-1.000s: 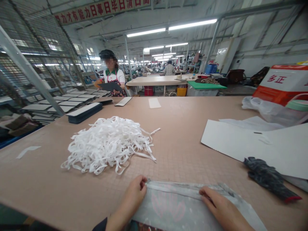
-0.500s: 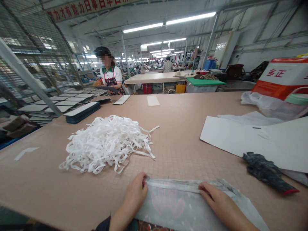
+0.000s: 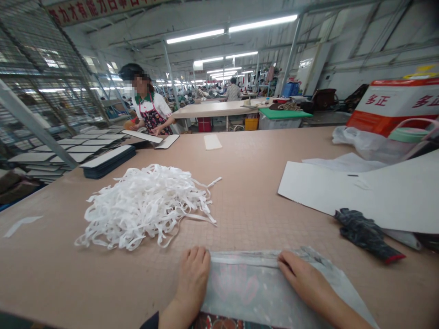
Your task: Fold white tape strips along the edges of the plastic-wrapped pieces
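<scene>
Flat at the table's near edge lies a greyish, translucent plastic sheet (image 3: 236, 288) with a faint pink print; I cannot tell whether it is a bag. A narrow white strip (image 3: 243, 260) runs along its far edge. My left hand (image 3: 195, 274) is closed on the sheet's far left corner, its fingertips hidden underneath. Farther right, my right hand (image 3: 303, 278) pinches the same edge between thumb and fingers. Beyond my left hand is a loose heap of white fabric tape strips (image 3: 147, 205), touched by neither hand.
To the right lie a dark glove (image 3: 366, 235) and white board (image 3: 363, 192). A red-and-white box (image 3: 394, 105) stands behind them. Flat panels are stacked (image 3: 108, 162) at the left, near a co-worker (image 3: 151, 109) handling one. A small pale card (image 3: 212, 142) rests farther back.
My left hand has rolled over so its back and knuckles show. My right hand keeps its pinch. The co-worker has brought a pale panel over the table. The view has shifted slightly right.
</scene>
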Motion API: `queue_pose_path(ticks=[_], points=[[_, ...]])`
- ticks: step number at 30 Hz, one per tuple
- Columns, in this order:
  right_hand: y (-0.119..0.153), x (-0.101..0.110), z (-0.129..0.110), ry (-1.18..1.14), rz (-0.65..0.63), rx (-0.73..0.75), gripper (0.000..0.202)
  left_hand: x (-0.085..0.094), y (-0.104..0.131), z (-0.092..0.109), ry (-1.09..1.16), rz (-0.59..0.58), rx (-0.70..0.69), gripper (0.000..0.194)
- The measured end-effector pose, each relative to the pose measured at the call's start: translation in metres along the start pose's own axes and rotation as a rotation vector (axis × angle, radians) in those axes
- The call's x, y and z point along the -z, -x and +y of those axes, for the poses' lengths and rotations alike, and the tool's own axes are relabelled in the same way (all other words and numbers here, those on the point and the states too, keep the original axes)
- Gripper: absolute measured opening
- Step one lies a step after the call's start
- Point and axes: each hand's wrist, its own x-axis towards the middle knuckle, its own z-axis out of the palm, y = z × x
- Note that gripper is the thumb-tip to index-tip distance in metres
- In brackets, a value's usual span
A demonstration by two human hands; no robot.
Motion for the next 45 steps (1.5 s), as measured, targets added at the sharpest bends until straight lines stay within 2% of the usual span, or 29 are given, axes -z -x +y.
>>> queue_pose_path(ticks=[6, 9, 12, 17, 20, 23, 25, 30, 35, 39, 42, 45], points=[[-0.003, 0.002, 0.0, -0.046, -0.026, -0.05, 0.015, -0.006, 0.01, -0.002, -0.136, -0.031, -0.186, 0.033], [-0.003, 0.002, 0.0, -0.038, -0.033, -0.053, 0.014, -0.012, 0.015, 0.002, -0.187, -0.058, -0.212, 0.051], [-0.003, 0.004, -0.003, 0.004, -0.039, -0.042, 0.014, -0.012, 0.016, 0.008, -0.21, -0.102, -0.21, 0.06], [-0.004, 0.008, -0.008, 0.044, -0.04, -0.038, 0.014, -0.001, 0.004, 0.013, -0.172, -0.148, -0.236, 0.056], [-0.004, 0.009, -0.009, 0.059, -0.038, -0.039, 0.014, 0.003, -0.006, 0.015, -0.114, -0.167, -0.323, 0.047], [-0.005, 0.01, -0.007, 0.06, -0.028, -0.03, 0.015, 0.004, -0.014, 0.023, -0.111, -0.243, -0.425, 0.039], [-0.005, 0.011, -0.006, 0.033, -0.032, -0.032, 0.014, 0.004, -0.017, 0.03, -0.125, -0.27, -0.439, 0.038], [-0.006, 0.015, -0.007, -0.005, -0.044, -0.051, 0.012, 0.006, -0.018, 0.041, -0.143, -0.193, -0.431, 0.056], [-0.004, 0.017, -0.012, 0.069, -0.029, -0.066, 0.015, 0.009, -0.022, 0.045, -0.151, -0.185, -0.424, 0.051], [-0.004, 0.014, -0.015, 0.129, -0.025, -0.04, 0.015, 0.015, -0.034, 0.065, -0.089, -0.184, -0.47, 0.035], [-0.005, 0.011, -0.016, 0.177, -0.017, -0.03, 0.016, 0.014, -0.04, 0.09, -0.006, -0.159, -0.551, 0.034], [-0.003, 0.014, -0.01, 0.217, 0.011, -0.041, 0.016, 0.008, -0.041, 0.107, 0.006, -0.133, -0.56, 0.033]])
